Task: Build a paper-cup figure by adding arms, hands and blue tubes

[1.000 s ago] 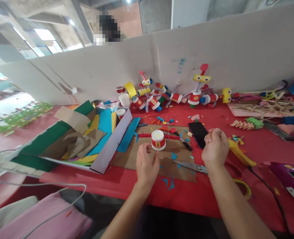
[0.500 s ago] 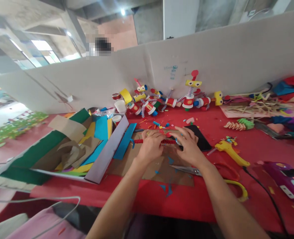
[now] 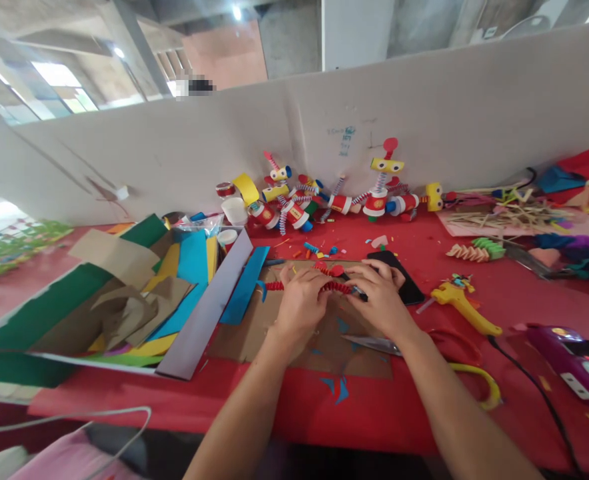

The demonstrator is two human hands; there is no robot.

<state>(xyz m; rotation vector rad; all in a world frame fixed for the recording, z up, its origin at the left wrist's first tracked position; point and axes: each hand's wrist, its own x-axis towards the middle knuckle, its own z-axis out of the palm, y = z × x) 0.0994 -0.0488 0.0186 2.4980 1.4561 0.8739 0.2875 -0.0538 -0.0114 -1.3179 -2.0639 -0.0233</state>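
My left hand (image 3: 300,301) is curled over a small red-and-white paper cup figure on a brown cardboard mat (image 3: 254,327); the cup itself is hidden under the fingers. Red folded-paper spring arms (image 3: 335,287) stick out from between both hands. My right hand (image 3: 380,299) is closed beside the left, fingers pinched at the right spring arm, partly over a black phone (image 3: 408,287). Scissors (image 3: 374,343) lie just below the right wrist.
An open box of coloured paper and card (image 3: 124,307) sits left. Several finished cup robots (image 3: 374,193) stand against the white partition. A yellow glue gun (image 3: 462,307), a purple tool (image 3: 574,357) with black cord, and paper scraps lie right on the red cloth.
Both hands moved forward from apart and closed together over the cup figure, hiding it. The right hand came in from beside the phone. The view shifted slightly left.
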